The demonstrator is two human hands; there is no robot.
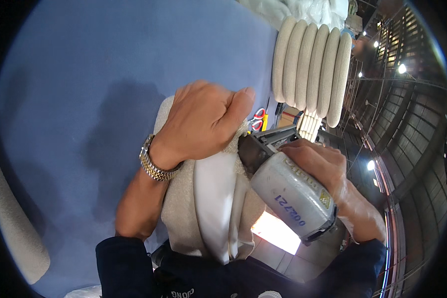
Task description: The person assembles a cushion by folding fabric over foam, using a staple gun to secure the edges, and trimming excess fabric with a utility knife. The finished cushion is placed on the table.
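My left hand (203, 116) is closed over the upper end of a beige fabric-covered piece (180, 218), its fingers curled out of sight on the cloth. A white strip of lining or padding (215, 191) shows along the piece between folds of fabric, and its lower end rests against my body. In my right hand (319, 161) is a grey pneumatic staple gun (293, 198), gripped by the handle. Its dark nose meets or nearly meets the fabric edge just beside my left hand; whether it touches cannot be made out.
A blue surface (99, 59) spreads across the left and far side. Red-handled scissors (258, 118) lie beyond the staple gun. Several beige padded rolls (310, 69) stand in a row at the far right. Another beige padded piece (15, 223) lies at the left edge.
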